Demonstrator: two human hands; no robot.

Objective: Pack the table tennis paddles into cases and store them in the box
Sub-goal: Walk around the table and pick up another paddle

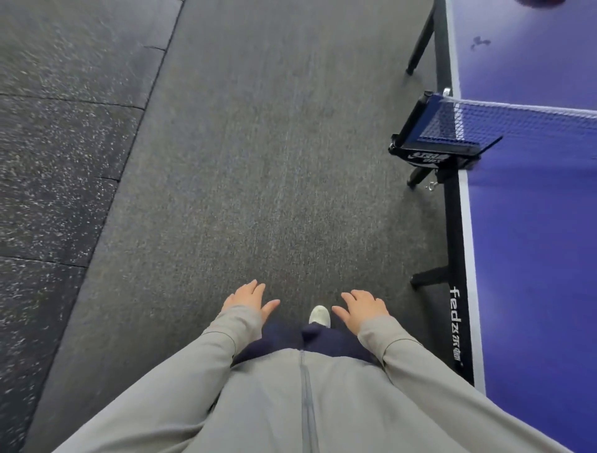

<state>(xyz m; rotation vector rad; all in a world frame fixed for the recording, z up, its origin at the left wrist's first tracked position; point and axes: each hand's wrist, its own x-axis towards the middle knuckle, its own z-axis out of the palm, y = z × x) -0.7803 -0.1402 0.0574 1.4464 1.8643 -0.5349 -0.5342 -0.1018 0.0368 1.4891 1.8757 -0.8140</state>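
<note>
My left hand (250, 298) and my right hand (363, 307) hang in front of my waist with fingers spread and relaxed, holding nothing. Both come out of grey sleeves. A blue table tennis table (529, 226) runs along the right side of the view. At the top right edge, a dark rounded shape (541, 2) lies on the table, cut off by the frame; I cannot tell what it is. No case or box shows in the view.
A blue net (517, 121) crosses the table, clamped by a black post (423, 142) that sticks out over the floor. Black table legs (420, 48) stand at the table's left edge. Grey carpet (258, 161) lies ahead, speckled rubber flooring (55, 161) to the left. One white shoe (319, 315) shows below.
</note>
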